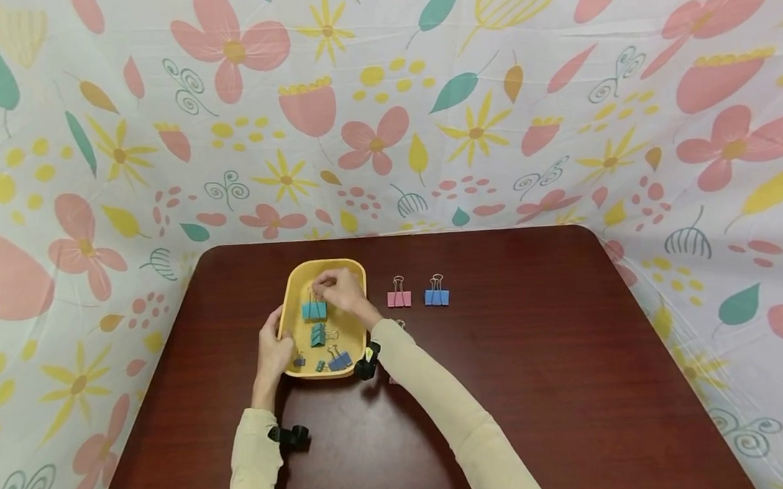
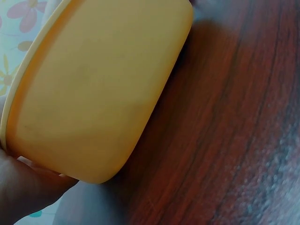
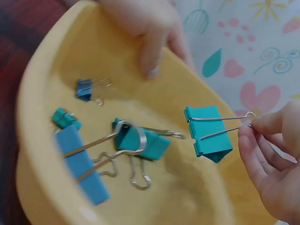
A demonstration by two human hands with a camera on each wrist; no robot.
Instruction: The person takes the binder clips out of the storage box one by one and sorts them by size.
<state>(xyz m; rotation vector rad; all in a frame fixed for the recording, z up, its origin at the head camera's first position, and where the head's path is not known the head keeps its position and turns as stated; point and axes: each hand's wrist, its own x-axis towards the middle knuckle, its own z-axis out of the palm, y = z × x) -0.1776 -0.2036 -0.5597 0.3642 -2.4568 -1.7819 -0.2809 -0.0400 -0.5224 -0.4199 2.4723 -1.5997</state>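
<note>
My right hand (image 1: 344,290) pinches a teal binder clip (image 3: 208,131) by the ends of its wire handles, its body hanging over the yellow tub (image 1: 346,331). With the thumb inside the rim and the fingers outside, my left hand (image 1: 275,350) grips the tub's left side. The tub is tipped, and its outer wall (image 2: 103,89) fills much of the left wrist view. Inside lie another teal binder clip (image 3: 150,146), a large blue binder clip (image 3: 82,164), a small blue binder clip (image 3: 84,89) and a small teal binder clip (image 3: 65,118).
On the dark wooden table (image 1: 523,364), a pink binder clip (image 1: 399,299) and a blue binder clip (image 1: 437,297) stand in a row right of the tub. More clips are partly hidden by the right sleeve (image 1: 438,390). A flowered cloth (image 1: 382,129) hangs behind the table.
</note>
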